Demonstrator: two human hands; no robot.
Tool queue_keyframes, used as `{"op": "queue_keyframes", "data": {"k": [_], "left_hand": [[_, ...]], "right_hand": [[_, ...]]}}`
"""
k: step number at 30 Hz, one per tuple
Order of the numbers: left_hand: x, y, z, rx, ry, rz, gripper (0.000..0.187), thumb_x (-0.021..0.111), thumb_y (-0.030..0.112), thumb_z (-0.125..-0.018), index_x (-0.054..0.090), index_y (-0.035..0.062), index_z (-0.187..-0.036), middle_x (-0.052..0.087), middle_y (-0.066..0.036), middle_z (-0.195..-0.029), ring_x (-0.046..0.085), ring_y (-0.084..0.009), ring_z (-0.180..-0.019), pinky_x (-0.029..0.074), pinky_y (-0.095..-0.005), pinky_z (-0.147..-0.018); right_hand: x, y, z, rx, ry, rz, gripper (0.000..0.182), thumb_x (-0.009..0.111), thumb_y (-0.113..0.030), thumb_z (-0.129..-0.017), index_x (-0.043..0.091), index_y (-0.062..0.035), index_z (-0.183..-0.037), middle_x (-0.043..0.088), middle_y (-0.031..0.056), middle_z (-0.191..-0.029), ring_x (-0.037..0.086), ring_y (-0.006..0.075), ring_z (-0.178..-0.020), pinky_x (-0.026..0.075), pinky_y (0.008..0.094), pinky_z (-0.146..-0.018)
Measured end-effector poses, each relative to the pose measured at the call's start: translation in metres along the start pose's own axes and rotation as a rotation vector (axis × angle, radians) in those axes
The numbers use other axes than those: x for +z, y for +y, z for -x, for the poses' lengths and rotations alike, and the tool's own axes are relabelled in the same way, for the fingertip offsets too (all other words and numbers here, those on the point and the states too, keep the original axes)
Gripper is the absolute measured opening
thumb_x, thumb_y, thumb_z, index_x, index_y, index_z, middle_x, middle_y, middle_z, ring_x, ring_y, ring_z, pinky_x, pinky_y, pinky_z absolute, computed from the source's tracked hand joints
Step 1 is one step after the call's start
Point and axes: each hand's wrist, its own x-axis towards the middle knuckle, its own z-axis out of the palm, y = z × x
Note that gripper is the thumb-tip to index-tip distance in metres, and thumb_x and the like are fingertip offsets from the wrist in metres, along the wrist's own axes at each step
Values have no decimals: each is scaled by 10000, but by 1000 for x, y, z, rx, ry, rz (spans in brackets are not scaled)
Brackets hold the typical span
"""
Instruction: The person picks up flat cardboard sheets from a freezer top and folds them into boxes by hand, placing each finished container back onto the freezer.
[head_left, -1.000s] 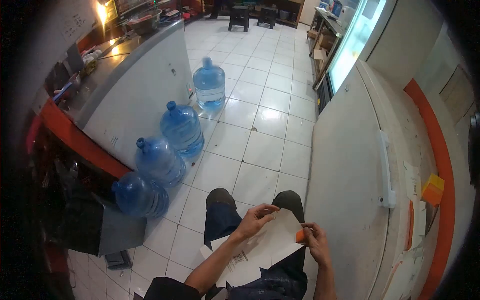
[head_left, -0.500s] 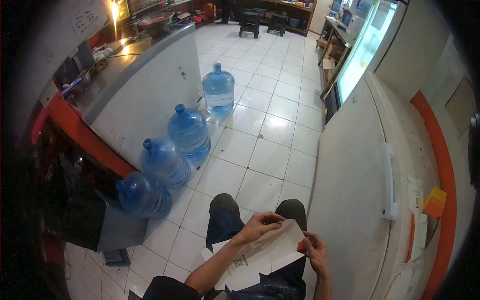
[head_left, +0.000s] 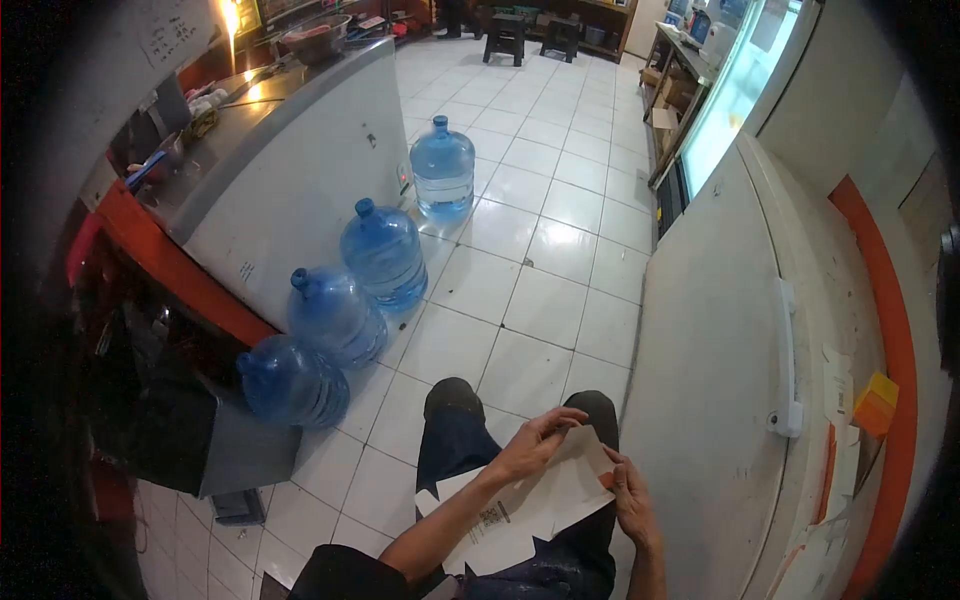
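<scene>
A white cardboard sheet (head_left: 525,518), likely an unfolded carton, lies across my lap with a printed QR code on its face. It has notched, angular edges and a small orange patch at its right. My left hand (head_left: 535,447) reaches over it, fingers bent around the far edge near the top corner. At the right edge, beside the orange patch, my right hand (head_left: 632,500) pinches the cardboard between thumb and fingers. The left fingertips are partly hidden behind the edge.
Several blue water jugs (head_left: 383,255) stand in a row on the tiled floor (head_left: 540,330), along a white cabinet (head_left: 310,150). A white chest freezer (head_left: 710,370) is close on my right. More cardboard pieces (head_left: 835,460) lie upon it. Stools (head_left: 504,40) stand far back.
My left hand has shifted slightly right and up along the far edge of the cardboard, its fingers straighter. The right hand keeps its hold. The view has moved a little.
</scene>
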Motion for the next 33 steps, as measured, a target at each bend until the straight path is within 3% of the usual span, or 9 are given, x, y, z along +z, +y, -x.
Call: {"op": "queue_keyframes", "data": {"k": [3, 9, 13, 15, 19, 22, 26, 29, 33], "left_hand": [[0, -4, 3, 62, -14, -102, 229, 521, 77, -959, 666, 40, -1133, 675, -98, -1122, 621, -206, -1078, 482, -333, -965], [4, 9, 18, 133, 96, -339, 288, 627, 236, -933, 663, -5, -1087, 666, -162, -1131, 671, -279, -1014, 510, -359, -943], [14, 24, 11, 192, 195, -325, 289, 677, 240, -929, 661, 31, -1129, 652, -130, -1188, 616, -283, -1132, 476, -410, -1008], [22, 50, 6, 718, 441, -848, 299, 722, 223, -890, 661, 54, -1130, 651, -123, -1181, 582, -336, -1184, 471, -422, -1016], [46, 64, 21, 913, 254, -877, 324, 739, 228, -875, 684, 1, -1101, 661, -165, -1113, 593, -349, -1159, 485, -442, -985], [61, 69, 24, 591, 247, -594, 434, 765, 306, -869, 674, 9, -1171, 690, -151, -1130, 660, -341, -1070, 542, -411, -908], [59, 80, 30, 493, 301, -384, 407, 711, 278, -931, 662, -9, -1215, 702, -210, -1128, 711, -287, -983, 569, -393, -846], [44, 90, 34, 456, 307, -304, 346, 667, 221, -964, 662, -10, -1221, 719, -207, -1082, 722, -232, -954, 580, -356, -808], [20, 95, 44, 271, 314, -399, 298, 598, 195, -1006, 667, -37, -1180, 748, -170, -954, 731, -207, -865, 580, -317, -754]], "right_hand": [[4, 13, -4, -2, -32, 18, 569, 411, -494, -1049, 483, -66, -1417, 613, 143, -1249, 610, 247, -1095, 460, 393, -973], [26, -10, 3, 61, 1, 25, 403, 558, -294, -1026, 504, -72, -1357, 603, 164, -1245, 611, 241, -1056, 477, 386, -915], [19, -2, -6, -45, 78, -46, 325, 605, -146, -963, 535, -67, -1270, 606, 106, -1179, 592, 143, -966, 491, 295, -855], [14, -4, -12, -150, 196, -71, 292, 564, -133, -980, 529, -46, -1257, 609, 117, -1103, 594, 169, -958, 488, 310, -853], [17, -42, -14, -276, 388, 72, 267, 498, -199, -1037, 496, -35, -1248, 617, 134, -1132, 580, 205, -1079, 464, 360, -954], [29, -60, -16, -590, 368, 56, 334, 516, -220, -1040, 466, -15, -1298, 598, 184, -1208, 594, 264, -1113, 466, 412, -992], [58, -56, -19, -633, 417, 242, 448, 538, -273, -1036, 401, -39, -1392, 530, 196, -1322, 574, 278, -1168, 472, 415, -1006], [59, -40, -37, -800, 256, 623, 820, 621, -189, -979, 65, -59, -1566, 189, 218, -1601, 268, 346, -1474, 316, 465, -1178], [69, -56, -30, -854, 32, 306, 818, 566, -29, -974, 7, -72, -1570, 65, 203, -1641, 198, 322, -1502, 354, 467, -1154]]}}
